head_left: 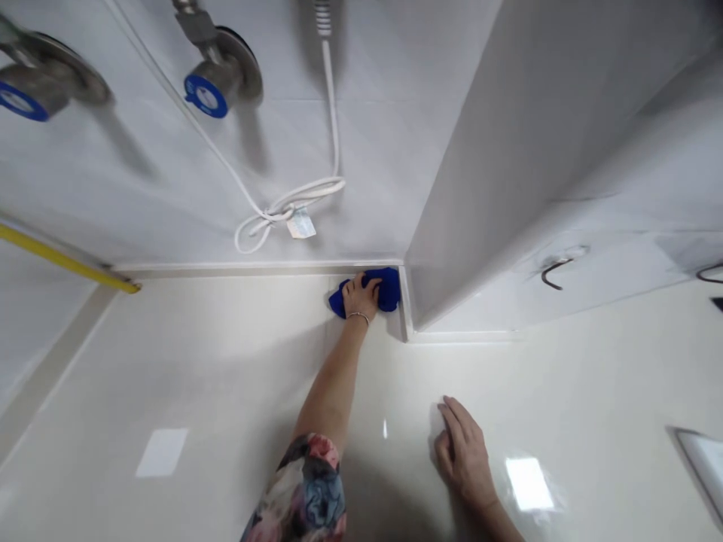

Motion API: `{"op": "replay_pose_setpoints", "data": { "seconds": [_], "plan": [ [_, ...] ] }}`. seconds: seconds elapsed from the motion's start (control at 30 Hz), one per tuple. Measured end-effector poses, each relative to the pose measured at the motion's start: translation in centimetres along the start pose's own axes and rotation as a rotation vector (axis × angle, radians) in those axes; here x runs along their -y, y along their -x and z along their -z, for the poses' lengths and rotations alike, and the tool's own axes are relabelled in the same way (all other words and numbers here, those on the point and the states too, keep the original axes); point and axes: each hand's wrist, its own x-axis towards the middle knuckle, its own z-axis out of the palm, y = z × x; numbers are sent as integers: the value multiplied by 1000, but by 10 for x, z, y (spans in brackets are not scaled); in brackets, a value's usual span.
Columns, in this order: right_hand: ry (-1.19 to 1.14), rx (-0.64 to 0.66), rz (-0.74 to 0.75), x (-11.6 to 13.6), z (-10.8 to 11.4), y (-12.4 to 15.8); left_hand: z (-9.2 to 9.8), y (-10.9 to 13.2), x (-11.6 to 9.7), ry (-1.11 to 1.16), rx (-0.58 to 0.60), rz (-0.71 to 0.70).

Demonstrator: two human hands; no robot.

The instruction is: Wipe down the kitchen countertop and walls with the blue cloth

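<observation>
Left hand (360,295) pressed down on a blue cloth (387,290), fingers bunched over it, cloth wadded on the glossy cream floor (226,361). Cloth sits tight in the corner where the floor meets the skirting (254,269) and the foot of a white boxed-in column (525,165), touching both edges. Thin bracelet (358,318) on the left wrist; floral sleeve (308,489) pushed up to the forearm, arm reaching forward.

Right hand (462,452) well apart, lower right, palm down on the floor, fingers lightly spread, holding nothing. Ceiling-light glare on the tile beside it.

Wall (271,150) behind: two steel angle valves with blue caps, one (206,75) near the middle, the other (34,83) at the left edge. White cord (288,211) hangs down the wall and loops just above the skirting, a paper tag (301,223) tied on. Yellow strip (68,260) runs along the floor's left side. Dark wire hook (553,271) on the column's right side, purpose not readable.
</observation>
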Motion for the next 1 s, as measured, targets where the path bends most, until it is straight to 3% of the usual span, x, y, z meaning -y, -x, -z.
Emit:
{"op": "replay_pose_setpoints", "data": {
  "seconds": [0.07, 0.17, 0.3, 0.43, 0.57, 0.67, 0.8, 0.9, 1.0],
  "plan": [
    [-7, -1, -7, -1, 0, 1, 6, -3, 15, 0, 40, -41],
    [-21, -16, -7, -3, 0, 3, 30, -2, 55, -26, 70, -13],
    [-21, -31, 20, -5, -2, 4, 80, 18, 134, -106, -5, 256],
    [10, -37, 31, -6, -5, 3, 122, 62, 215, -200, -118, 623],
    [23, -35, 25, -6, -6, 2, 141, 110, 263, -265, -222, 792],
    [27, -30, 33, -6, -6, 2, 148, 122, 272, -255, -203, 816],
    [27, -30, 44, -6, -5, 2, 159, 96, 269, -168, -111, 859],
    [29, -29, 41, -5, -4, 2, 161, 61, 251, -78, 34, 750],
    [38, -21, 42, -5, -3, 2, 143, 30, 214, -51, 101, 632]
  ]
}}
